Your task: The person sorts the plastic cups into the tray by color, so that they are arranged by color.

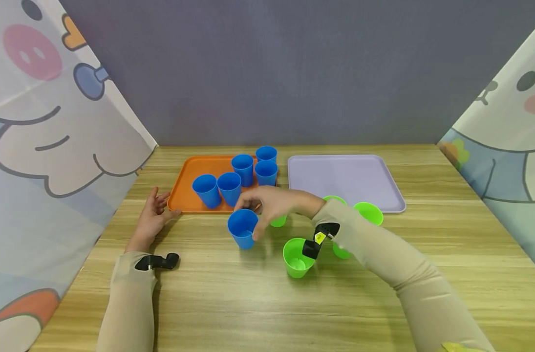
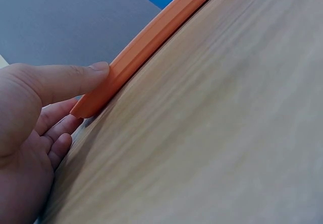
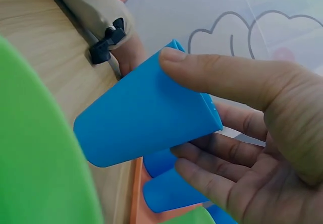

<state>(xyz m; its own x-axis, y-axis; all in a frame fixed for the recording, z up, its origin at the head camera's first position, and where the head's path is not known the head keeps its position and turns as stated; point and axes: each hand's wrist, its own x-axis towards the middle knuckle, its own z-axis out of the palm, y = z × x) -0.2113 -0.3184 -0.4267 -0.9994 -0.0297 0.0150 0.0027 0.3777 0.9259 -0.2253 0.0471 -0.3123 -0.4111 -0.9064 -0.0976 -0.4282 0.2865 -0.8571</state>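
My right hand [image 1: 248,220] grips a blue cup [image 1: 242,235] that stands on the wooden table [image 1: 232,303], just in front of the orange tray [image 1: 192,168]. In the right wrist view the thumb [image 3: 222,77] lies on the blue cup's [image 3: 146,118] side and the fingers [image 3: 212,176] curl round the other side. Several more blue cups [image 1: 229,187] stand upright on the orange tray. My left hand [image 1: 155,212] rests flat on the table at the tray's front left corner, its thumb [image 2: 75,80] touching the orange rim [image 2: 151,37].
A lavender tray [image 1: 342,178] lies to the right of the orange one. Several green cups stand in front of it, the nearest [image 1: 297,258] under my right wrist, another [image 1: 368,212] by the lavender tray's front edge. Printed curtains close both sides.
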